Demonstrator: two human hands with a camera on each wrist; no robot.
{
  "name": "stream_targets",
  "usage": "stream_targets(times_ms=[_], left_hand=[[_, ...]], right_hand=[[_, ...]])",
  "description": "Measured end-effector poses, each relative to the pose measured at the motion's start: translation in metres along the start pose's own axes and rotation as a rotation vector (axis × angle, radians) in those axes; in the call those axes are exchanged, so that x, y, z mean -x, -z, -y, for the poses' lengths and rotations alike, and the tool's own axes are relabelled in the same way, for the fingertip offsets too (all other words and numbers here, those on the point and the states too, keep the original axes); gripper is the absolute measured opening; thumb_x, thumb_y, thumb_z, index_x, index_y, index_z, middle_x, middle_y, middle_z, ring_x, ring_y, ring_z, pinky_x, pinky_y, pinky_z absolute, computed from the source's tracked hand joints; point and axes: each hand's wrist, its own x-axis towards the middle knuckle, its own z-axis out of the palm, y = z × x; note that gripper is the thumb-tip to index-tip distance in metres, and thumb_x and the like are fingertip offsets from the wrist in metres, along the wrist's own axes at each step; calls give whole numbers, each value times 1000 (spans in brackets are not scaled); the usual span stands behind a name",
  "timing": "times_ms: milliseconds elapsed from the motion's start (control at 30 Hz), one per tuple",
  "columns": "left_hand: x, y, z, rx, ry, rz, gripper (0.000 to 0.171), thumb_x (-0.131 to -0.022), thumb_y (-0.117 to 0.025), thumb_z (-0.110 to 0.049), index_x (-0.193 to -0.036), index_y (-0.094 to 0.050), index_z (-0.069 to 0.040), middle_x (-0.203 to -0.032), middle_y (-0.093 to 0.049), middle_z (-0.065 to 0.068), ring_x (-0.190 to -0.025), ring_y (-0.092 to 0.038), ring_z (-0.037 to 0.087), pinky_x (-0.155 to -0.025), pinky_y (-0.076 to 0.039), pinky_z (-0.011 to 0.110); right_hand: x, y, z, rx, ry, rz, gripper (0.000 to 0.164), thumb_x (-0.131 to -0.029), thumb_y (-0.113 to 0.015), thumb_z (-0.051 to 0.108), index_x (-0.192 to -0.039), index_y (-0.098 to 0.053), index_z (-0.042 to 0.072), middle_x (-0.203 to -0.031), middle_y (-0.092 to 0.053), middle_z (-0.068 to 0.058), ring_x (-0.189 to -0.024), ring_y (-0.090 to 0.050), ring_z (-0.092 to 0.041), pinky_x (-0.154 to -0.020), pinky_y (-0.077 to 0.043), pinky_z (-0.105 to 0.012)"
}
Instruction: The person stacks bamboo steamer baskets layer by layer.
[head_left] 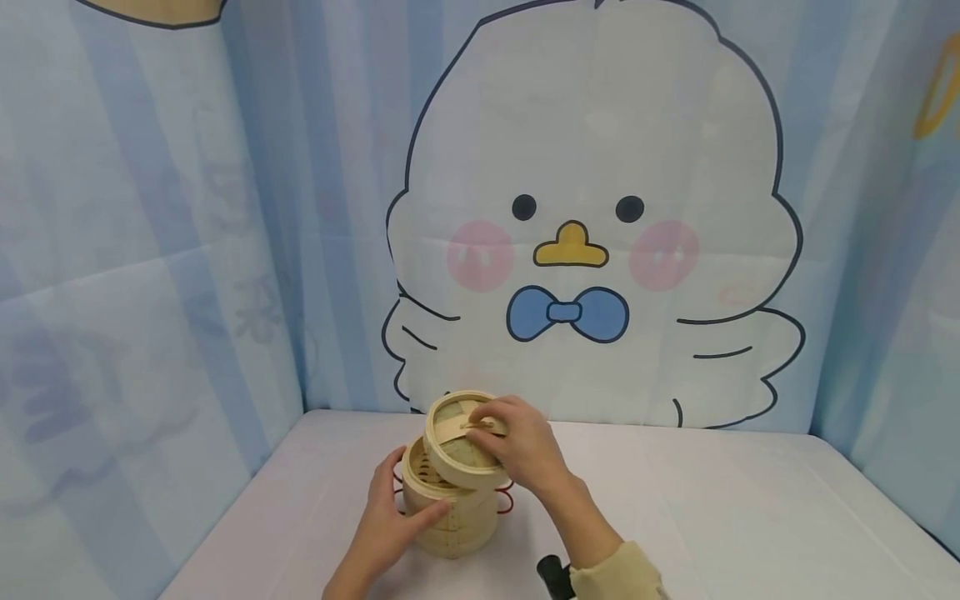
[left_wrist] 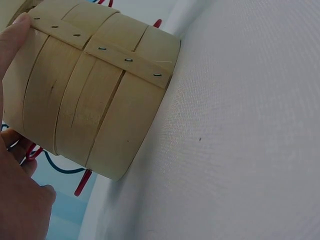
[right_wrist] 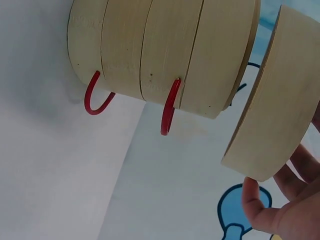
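A stacked round bamboo steamer (head_left: 459,533) with red loop handles stands on the table. My left hand (head_left: 384,525) holds it from the left, thumb on the near wall and fingers around the far left side. In the left wrist view, the thumb lies by a stapled seam on the steamer wall (left_wrist: 95,100). My right hand (head_left: 528,446) pinches the small handle on top of the bamboo lid (head_left: 448,454). The lid is tilted and shifted right, uncovering part of the slatted inside. A gap separates the lid (right_wrist: 280,95) from the basket rim in the right wrist view.
A white cloth covers the table (head_left: 712,517). Behind it hangs a curtain (head_left: 337,250) printed with a large white cartoon bird. A dark cylindrical object (head_left: 553,573) shows beside my right sleeve at the lower edge.
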Motion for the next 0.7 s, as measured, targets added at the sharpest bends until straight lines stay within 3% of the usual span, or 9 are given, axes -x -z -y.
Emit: stream_targets(times_ms=[300,700], left_hand=[[-1,0,1,15,-27,0,99,-81,-85,-40,-153,-29,-2,-154,-32,22,-138,-35,39,-106,-37,60],[-1,-1,0,14,0,-9,101,-80,-86,-40,-152,-29,-1,-153,-33,23,-136,-36,40,-106,-37,61]], right_hand=[[-5,-5,7,23,2,19,12,-88,-80,23,-96,-76,16,-113,-69,-7,-108,-64,-30,-92,-53,-50],[-6,-17,18,59,-38,68,12,-89,-80,25,-97,-75,18,-113,-68,-5,-106,-65,-29,-87,-55,-48]])
